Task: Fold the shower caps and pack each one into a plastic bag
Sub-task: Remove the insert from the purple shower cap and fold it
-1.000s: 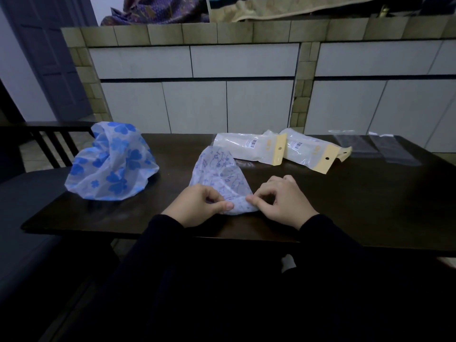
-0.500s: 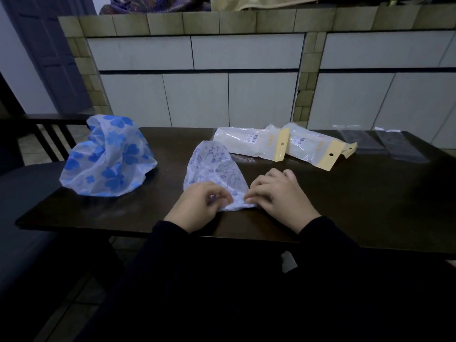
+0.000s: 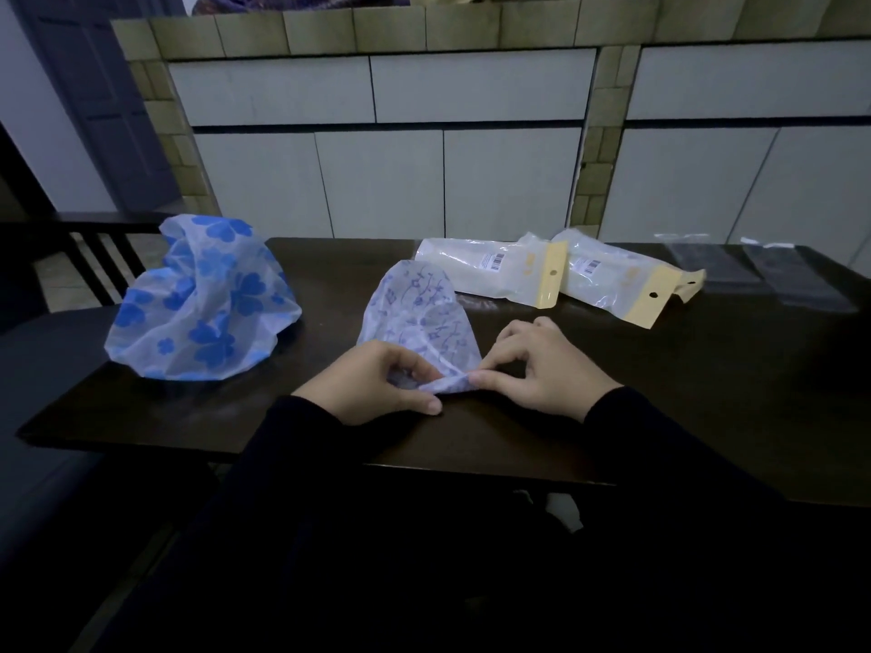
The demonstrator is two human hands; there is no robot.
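At the near edge of the bench (image 3: 707, 393), both hands, left (image 3: 372, 388) and right (image 3: 542, 365), have drawn together, pinching the patterned shower cap's (image 3: 419, 313) hem, the fold narrowing, with empty plastic bags (image 3: 763, 271) waiting far right

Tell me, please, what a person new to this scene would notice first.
First, the crumpled translucent shower cap with big blue flowers at the left of the dark wooden table. Next, at the near edge, the left hand and right hand pinch the pale shower cap with small purple print. Behind it lie two packed plastic bags with yellow headers.
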